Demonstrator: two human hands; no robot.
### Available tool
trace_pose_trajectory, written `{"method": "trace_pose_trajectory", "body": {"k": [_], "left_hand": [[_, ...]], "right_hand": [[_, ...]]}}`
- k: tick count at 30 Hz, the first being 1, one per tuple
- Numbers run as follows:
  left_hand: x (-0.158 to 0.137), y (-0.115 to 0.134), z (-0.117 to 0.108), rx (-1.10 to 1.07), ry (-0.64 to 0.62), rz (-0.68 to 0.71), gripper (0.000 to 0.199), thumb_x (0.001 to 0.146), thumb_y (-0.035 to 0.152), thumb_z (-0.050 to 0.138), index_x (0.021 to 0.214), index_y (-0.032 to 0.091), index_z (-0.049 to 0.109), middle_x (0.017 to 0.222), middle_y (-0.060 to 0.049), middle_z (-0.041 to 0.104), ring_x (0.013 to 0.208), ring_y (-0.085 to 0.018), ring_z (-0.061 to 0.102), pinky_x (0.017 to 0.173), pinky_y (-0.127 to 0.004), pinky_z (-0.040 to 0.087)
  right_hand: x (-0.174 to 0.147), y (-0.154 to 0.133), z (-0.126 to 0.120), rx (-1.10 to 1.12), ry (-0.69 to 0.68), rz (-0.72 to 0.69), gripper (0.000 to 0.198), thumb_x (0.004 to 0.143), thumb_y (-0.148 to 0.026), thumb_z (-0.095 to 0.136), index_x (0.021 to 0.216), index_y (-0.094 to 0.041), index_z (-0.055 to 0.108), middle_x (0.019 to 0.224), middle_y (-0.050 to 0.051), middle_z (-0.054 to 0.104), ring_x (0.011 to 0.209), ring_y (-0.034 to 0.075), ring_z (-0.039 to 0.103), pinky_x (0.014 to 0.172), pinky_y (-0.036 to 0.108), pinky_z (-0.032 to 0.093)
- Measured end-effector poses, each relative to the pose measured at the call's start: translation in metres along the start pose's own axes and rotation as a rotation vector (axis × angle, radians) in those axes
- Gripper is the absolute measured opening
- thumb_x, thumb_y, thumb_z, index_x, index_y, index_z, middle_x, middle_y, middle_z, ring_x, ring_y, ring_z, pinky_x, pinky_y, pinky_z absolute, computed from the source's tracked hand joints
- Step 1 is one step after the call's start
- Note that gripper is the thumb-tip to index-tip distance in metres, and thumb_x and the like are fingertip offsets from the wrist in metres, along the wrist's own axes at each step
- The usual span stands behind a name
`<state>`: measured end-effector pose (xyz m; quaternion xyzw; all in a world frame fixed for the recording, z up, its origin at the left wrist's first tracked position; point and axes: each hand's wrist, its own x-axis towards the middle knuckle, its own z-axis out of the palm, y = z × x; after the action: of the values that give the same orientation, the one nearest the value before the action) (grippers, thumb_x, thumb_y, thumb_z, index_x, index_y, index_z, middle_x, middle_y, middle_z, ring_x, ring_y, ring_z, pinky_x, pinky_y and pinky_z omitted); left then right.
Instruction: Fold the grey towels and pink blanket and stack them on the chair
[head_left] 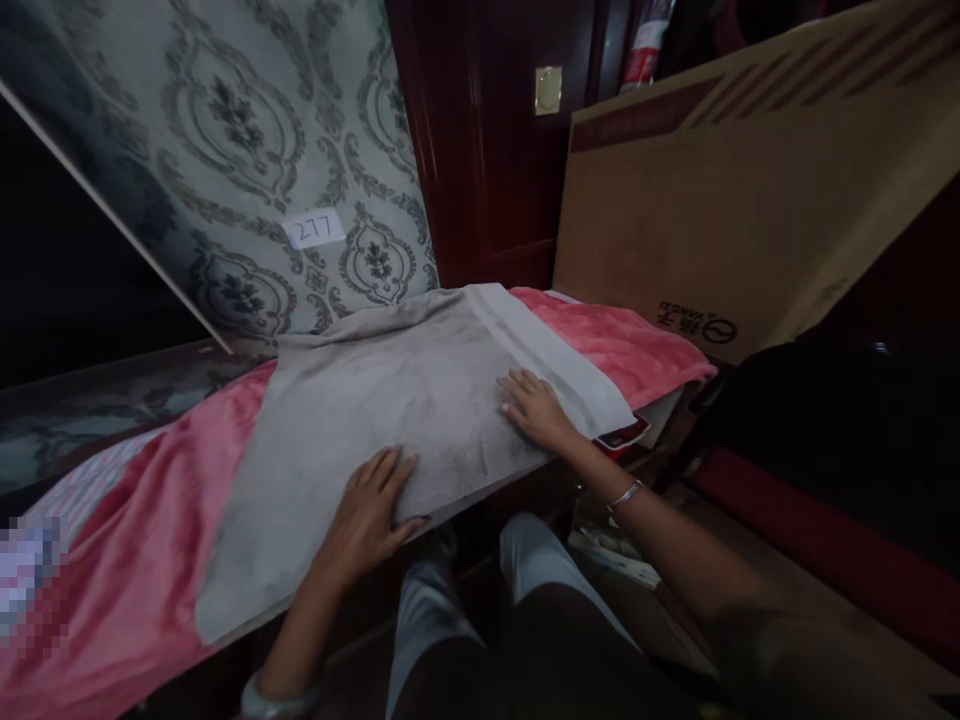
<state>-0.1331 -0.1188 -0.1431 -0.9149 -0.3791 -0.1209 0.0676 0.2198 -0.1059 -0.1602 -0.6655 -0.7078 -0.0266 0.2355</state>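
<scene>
A wide piece of light grey cloth (pixel 360 400) with a paler band (pixel 555 355) along its right end lies spread over a pink plush blanket (pixel 615 345). My left hand (pixel 371 510) rests palm down near the front edge of the cloth, fingers apart and thumb toward the edge. Farther right, my right hand (pixel 536 408) lies flat on the cloth just left of the pale band, its fingers stretched out. Both hands are open and touch the cloth from above. Some wrinkles and darker smudges show on the fabric between them.
A large cardboard box (pixel 720 200) leans at the back right, before a dark red door (pixel 487 150). Patterned wallpaper (pixel 247 150) with a paper marked 277 (pixel 315 229) covers the back wall. A dark panel (pixel 75 240) stands left. My knees (pixel 532 550) are below the front edge.
</scene>
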Motion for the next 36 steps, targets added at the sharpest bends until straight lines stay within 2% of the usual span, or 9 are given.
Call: {"method": "trace_pose_trajectory", "body": {"k": [4, 8, 13, 15, 19, 23, 28, 32, 36], "left_hand": [[0.016, 0.029, 0.01, -0.002, -0.041, -0.028, 0.065, 0.083, 0.028, 0.065, 0.146, 0.023, 0.051, 0.151, -0.013, 0.051, 0.137, -0.032, 0.05, 0.111, -0.051, 0.042], [0.01, 0.036, 0.02, -0.036, 0.001, -0.085, 0.057, 0.087, 0.023, 0.059, 0.144, 0.021, 0.053, 0.15, -0.011, 0.052, 0.139, -0.03, 0.048, 0.115, -0.052, 0.039], [0.008, 0.042, 0.017, -0.073, -0.024, -0.143, 0.053, 0.09, 0.022, 0.051, 0.143, 0.019, 0.054, 0.151, -0.012, 0.05, 0.142, -0.03, 0.044, 0.119, -0.055, 0.034], [0.009, 0.044, 0.015, -0.092, -0.047, -0.15, 0.052, 0.091, 0.024, 0.05, 0.143, 0.018, 0.054, 0.151, -0.013, 0.05, 0.142, -0.03, 0.044, 0.119, -0.056, 0.033], [0.011, 0.044, 0.012, -0.117, -0.061, -0.139, 0.053, 0.091, 0.025, 0.051, 0.143, 0.017, 0.053, 0.151, -0.014, 0.05, 0.143, -0.031, 0.043, 0.119, -0.057, 0.032], [0.011, 0.042, 0.008, -0.145, -0.084, -0.123, 0.053, 0.092, 0.027, 0.052, 0.144, 0.016, 0.053, 0.151, -0.015, 0.05, 0.143, -0.031, 0.043, 0.12, -0.055, 0.032], [-0.014, 0.015, -0.007, -0.119, -0.073, -0.152, 0.06, 0.082, 0.01, 0.047, 0.14, 0.02, 0.057, 0.143, -0.01, 0.059, 0.135, -0.025, 0.053, 0.116, -0.046, 0.041], [-0.064, -0.035, -0.019, -0.023, -0.051, -0.321, 0.066, 0.07, 0.011, 0.048, 0.134, 0.021, 0.062, 0.142, -0.008, 0.06, 0.133, -0.027, 0.054, 0.116, -0.046, 0.041], [-0.118, -0.085, -0.027, -0.011, -0.042, -0.518, 0.076, 0.057, 0.016, 0.05, 0.132, 0.024, 0.063, 0.142, -0.005, 0.061, 0.133, -0.029, 0.054, 0.116, -0.046, 0.042]], "right_hand": [[-0.002, -0.016, 0.014, -0.028, -0.13, -0.023, 0.049, 0.103, -0.043, 0.04, 0.15, -0.028, 0.048, 0.159, 0.008, 0.039, 0.148, 0.03, 0.031, 0.118, 0.055, 0.027], [-0.008, -0.013, 0.024, -0.019, -0.087, -0.03, 0.048, 0.104, -0.044, 0.037, 0.147, -0.029, 0.052, 0.157, 0.006, 0.041, 0.147, 0.029, 0.034, 0.118, 0.055, 0.026], [-0.012, -0.01, 0.024, 0.028, -0.06, -0.023, 0.047, 0.104, -0.043, 0.038, 0.144, -0.025, 0.056, 0.155, 0.008, 0.044, 0.146, 0.03, 0.035, 0.118, 0.057, 0.025], [-0.02, -0.016, 0.023, 0.065, -0.061, -0.078, 0.049, 0.102, -0.046, 0.042, 0.145, -0.024, 0.055, 0.154, 0.011, 0.045, 0.145, 0.031, 0.036, 0.118, 0.058, 0.025], [-0.049, -0.033, 0.022, 0.128, -0.066, -0.305, 0.067, 0.091, -0.052, 0.06, 0.152, -0.027, 0.045, 0.159, 0.011, 0.037, 0.147, 0.032, 0.031, 0.119, 0.059, 0.02], [-0.069, -0.032, 0.024, 0.142, -0.058, -0.361, 0.072, 0.085, -0.029, 0.061, 0.155, -0.027, 0.041, 0.16, 0.009, 0.036, 0.146, 0.031, 0.033, 0.121, 0.056, 0.019], [-0.078, 0.022, 0.023, 0.113, 0.099, -0.197, 0.079, 0.071, -0.007, 0.046, 0.147, -0.026, 0.052, 0.151, 0.006, 0.049, 0.141, 0.027, 0.042, 0.119, 0.055, 0.026], [-0.085, 0.088, 0.012, 0.019, 0.213, -0.025, 0.08, 0.065, -0.006, 0.046, 0.142, -0.024, 0.056, 0.148, 0.007, 0.053, 0.141, 0.029, 0.042, 0.116, 0.058, 0.03], [-0.085, 0.141, 0.0, -0.016, 0.235, 0.067, 0.077, 0.065, -0.007, 0.049, 0.14, -0.025, 0.059, 0.147, 0.007, 0.054, 0.14, 0.032, 0.043, 0.114, 0.059, 0.035]]}}
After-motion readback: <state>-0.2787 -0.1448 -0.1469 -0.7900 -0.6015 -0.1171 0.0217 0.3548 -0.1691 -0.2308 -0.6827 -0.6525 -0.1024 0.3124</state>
